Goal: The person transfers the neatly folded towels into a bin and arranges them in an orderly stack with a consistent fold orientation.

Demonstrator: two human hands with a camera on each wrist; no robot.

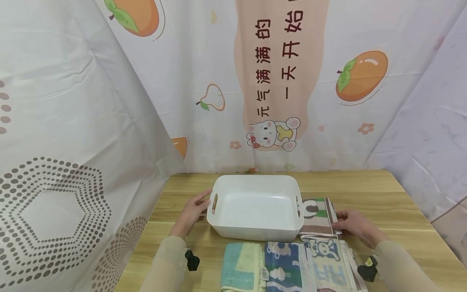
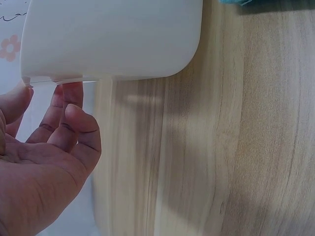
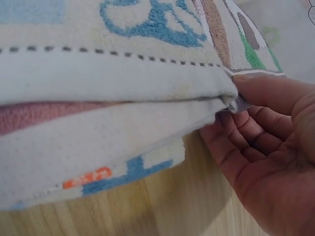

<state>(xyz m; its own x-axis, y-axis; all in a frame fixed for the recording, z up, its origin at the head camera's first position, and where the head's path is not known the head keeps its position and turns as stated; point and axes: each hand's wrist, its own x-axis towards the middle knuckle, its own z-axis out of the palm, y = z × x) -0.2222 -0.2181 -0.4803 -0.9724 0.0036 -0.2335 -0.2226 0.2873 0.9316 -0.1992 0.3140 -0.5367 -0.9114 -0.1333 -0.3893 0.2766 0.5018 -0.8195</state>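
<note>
On the table stands a white plastic basket (image 1: 255,233) with a handle slot in each short side. My left hand (image 1: 193,213) grips it at its left end, with the thumb at the rim and the fingers at the slot. To the basket's right lies a folded brown, white and green towel (image 1: 316,228). My right hand (image 1: 355,225) pinches that towel's right edge, thumb on top and fingers below. Nearer in the right wrist view is the cream towel with blue figures (image 3: 123,76), its folded layers facing the camera.
In front of the basket lie a teal and yellow folded towel (image 1: 238,267) and a blue and green one (image 1: 284,267), beside the cream towel. The wooden table (image 1: 368,186) meets a printed curtain (image 1: 204,134) at its back edge.
</note>
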